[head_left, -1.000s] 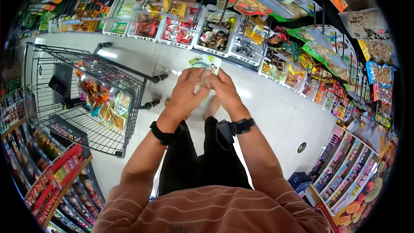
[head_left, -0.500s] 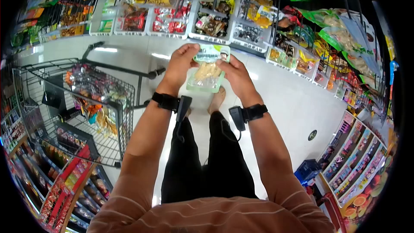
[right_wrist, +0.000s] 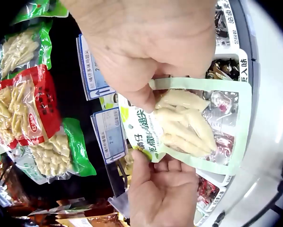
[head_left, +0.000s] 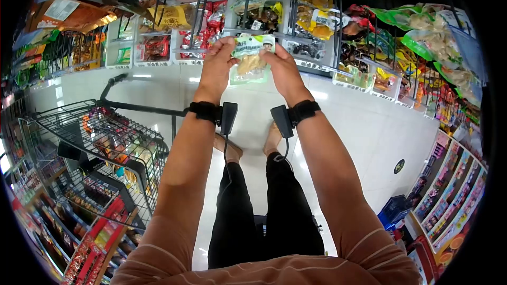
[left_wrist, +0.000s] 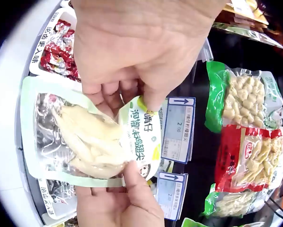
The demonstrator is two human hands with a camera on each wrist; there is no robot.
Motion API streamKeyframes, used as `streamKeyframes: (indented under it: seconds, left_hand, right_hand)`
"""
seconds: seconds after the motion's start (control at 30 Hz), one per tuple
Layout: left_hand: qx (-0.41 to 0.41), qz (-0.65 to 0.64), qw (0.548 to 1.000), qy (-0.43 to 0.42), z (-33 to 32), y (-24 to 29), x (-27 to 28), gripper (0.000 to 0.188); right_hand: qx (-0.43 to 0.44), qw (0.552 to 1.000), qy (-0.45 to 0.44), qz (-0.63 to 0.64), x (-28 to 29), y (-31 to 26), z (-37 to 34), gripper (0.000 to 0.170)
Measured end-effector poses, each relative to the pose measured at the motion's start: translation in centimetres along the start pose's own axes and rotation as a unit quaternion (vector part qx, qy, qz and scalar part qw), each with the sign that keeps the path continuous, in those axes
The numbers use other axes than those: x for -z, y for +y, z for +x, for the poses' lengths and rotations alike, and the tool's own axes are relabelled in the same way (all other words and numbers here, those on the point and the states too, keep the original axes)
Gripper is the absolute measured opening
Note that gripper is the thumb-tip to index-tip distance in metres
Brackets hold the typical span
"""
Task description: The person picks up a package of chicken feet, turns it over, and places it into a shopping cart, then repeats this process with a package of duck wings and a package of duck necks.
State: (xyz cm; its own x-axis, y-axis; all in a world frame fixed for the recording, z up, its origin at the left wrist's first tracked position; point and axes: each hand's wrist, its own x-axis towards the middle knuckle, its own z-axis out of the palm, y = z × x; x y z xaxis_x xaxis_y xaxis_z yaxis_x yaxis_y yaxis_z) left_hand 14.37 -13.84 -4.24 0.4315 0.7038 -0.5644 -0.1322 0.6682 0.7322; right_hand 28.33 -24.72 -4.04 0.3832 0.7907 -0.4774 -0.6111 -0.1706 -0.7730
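Head view, left to right: the wire cart (head_left: 138,170) sits a little lower in the frame than half a second ago, and the left hand (head_left: 215,71) has risen with the clear-windowed bag (head_left: 249,66) and the right hand (head_left: 285,73). The bag, then mostly above floor, now overlaps the row of trays (head_left: 311,65) at upper centre; both hands keep hold of its printed top.

Left wrist view shows what the head view blurs: red packets (left_wrist: 61,53) at upper left, pale pieces behind the bag's window at centre left, the left thumb and bent fingers closed on one corner of the label end, and the right thumb pressed on the front with fingers behind. Blue-edged price tags (left_wrist: 178,130) stand right of the label; a red-bordered bag (left_wrist: 248,158) hangs at right. Right wrist view has the bag at right of centre, the right hand pinching its edge from above, the left thumb on the lower label corner, and dark bars (right_wrist: 274,205) at lower right.

Around them, pale glossy floor tiles (head_left: 359,137) spread across the head view's middle, with a blue crate (head_left: 393,211), a round floor sticker (head_left: 399,166) and a slanted rack (head_left: 449,184) toward the right.
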Motion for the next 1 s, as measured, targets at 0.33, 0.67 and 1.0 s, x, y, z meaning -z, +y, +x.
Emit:
streamKeyframes:
  seconds: [0.33,0.67,1.0]
  left_hand:
    - [-0.051,-0.046,0.998,0.007,3.8,-1.5,1.0,0.008]
    - [-0.076,-0.102,0.987,-0.094,5.0,-0.5,1.3,0.014]
    - [-0.079,-0.111,0.984,-0.119,6.0,-0.1,1.3,0.021]
  right_hand:
    - [0.028,0.999,-0.009,0.012,0.2,1.7,3.4,0.02]
    - [0.074,0.997,-0.021,0.019,0.2,1.1,5.3,0.034]
    - [0.062,0.995,0.027,-0.079,-0.6,-0.6,5.0,0.045]
